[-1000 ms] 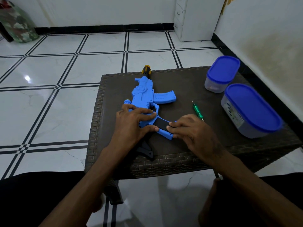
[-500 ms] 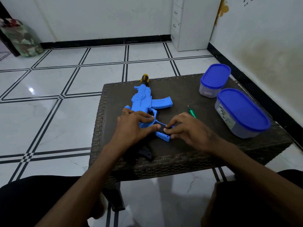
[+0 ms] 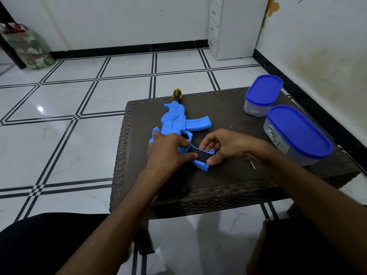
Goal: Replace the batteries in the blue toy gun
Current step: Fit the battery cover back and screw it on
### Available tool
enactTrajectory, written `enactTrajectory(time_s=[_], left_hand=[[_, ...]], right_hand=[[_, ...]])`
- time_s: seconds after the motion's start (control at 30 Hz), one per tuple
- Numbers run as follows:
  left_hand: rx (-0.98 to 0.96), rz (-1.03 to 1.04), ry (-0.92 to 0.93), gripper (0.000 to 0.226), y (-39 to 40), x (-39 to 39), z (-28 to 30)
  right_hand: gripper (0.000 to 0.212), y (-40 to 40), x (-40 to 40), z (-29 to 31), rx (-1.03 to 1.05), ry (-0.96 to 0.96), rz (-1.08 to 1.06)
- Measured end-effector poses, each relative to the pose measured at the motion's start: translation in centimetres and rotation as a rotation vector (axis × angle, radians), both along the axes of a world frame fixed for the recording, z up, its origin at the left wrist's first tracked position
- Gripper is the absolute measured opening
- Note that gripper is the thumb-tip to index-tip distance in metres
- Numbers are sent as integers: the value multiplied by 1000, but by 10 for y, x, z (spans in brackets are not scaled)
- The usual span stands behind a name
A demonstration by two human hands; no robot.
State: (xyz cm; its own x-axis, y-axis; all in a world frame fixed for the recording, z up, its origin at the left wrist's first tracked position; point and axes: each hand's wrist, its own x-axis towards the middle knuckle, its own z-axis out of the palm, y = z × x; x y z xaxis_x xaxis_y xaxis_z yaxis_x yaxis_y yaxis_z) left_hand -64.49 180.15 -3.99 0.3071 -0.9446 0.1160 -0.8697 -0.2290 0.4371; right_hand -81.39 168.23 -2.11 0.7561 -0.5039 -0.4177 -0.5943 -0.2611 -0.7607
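1. Since a second ago, right hand (image 3: 224, 146) has curled round the black battery cover (image 3: 200, 154).
2. Left hand (image 3: 168, 151) presses blue toy gun (image 3: 178, 124) flat, counter (image 3: 228, 187) centre.
3. Risk: cover slips if pried unevenly; small screw (image 3: 252, 164) at 3 o'clock may roll away.

Left hand (image 3: 168, 150) is covering the blue plastic toy gun (image 3: 176, 124) rear body. Right hand (image 3: 222, 145) is hiding most of the green-handled screwdriver (image 3: 232, 129). Small thin reddish pin (image 3: 253, 164) on the dark woven worktop (image 3: 228, 187) is appearing too small to identify.
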Motion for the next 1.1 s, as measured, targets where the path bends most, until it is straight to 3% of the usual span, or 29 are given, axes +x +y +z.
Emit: enactTrajectory(time_s=[0.27,0.57,0.8,0.87,0.97,1.1], left_hand=[[-21,-13,-5,32,0,0,-2],[8,-46,46,39,-5,6,-6],[35,-47,62,35,-5,4,1],[55,-55,48,34,-6,5,0],[75,-40,42,48,-8,7,-2],[106,-44,40,68,-6,6,-2]], right_hand=[[40,2,6,2,-37,22,-34],[33,17,-18,-23,-426,-221,-47],[32,23,-20,-34,-659,-261,-14],[34,24,-23,-36,-663,-267,-4],[41,23,-31,-27,-513,-274,-19],[28,6,-35,-8,-529,-253,-258]])
